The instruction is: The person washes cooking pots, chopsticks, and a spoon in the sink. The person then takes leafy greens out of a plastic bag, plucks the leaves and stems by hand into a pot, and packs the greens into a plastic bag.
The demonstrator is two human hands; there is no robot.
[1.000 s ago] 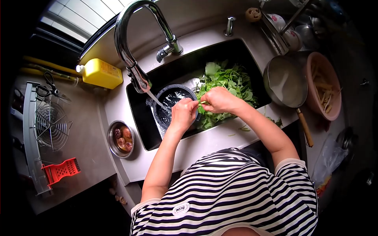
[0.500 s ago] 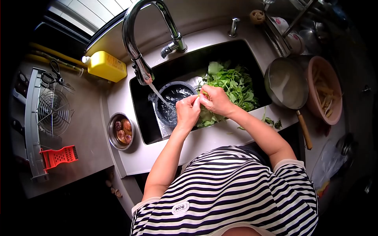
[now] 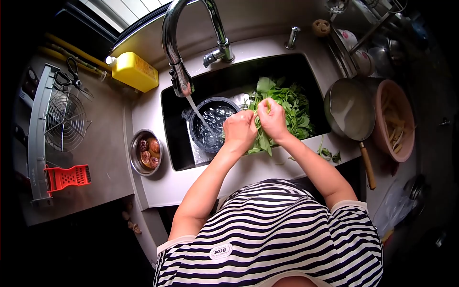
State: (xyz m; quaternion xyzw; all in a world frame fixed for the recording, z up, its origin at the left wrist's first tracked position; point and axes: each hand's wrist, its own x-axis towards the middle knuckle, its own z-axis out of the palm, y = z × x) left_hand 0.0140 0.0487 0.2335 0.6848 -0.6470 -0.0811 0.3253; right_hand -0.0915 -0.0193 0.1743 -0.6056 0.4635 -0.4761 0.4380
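Observation:
Both of my hands are held close together over the sink [image 3: 173, 152]. My left hand [image 3: 240, 128] is closed, fingers pinched, beside a dark round basin [image 3: 192, 131] of water. My right hand [image 3: 272, 120] pinches a leafy green sprig at almost the same spot; its stem is mostly hidden by the fingers. Behind and right of my hands lies a heap of leafy greens [image 3: 299, 107], with some leaves hanging below my wrists. Water runs from the faucet [image 3: 180, 79] into the basin.
To the left stand a metal bowl [image 3: 134, 160] holding several reddish-brown round pieces, a yellow jug [image 3: 135, 71] and a red grater [image 3: 69, 177]. On the right are a wooden-handled pan [image 3: 354, 107] and a pink tub [image 3: 409, 143]. Loose sprigs [image 3: 327, 154] lie on the front ledge.
My hands have shifted right, toward the greens, and my left hand has turned with its back more upward. The whole view has shifted slightly as well.

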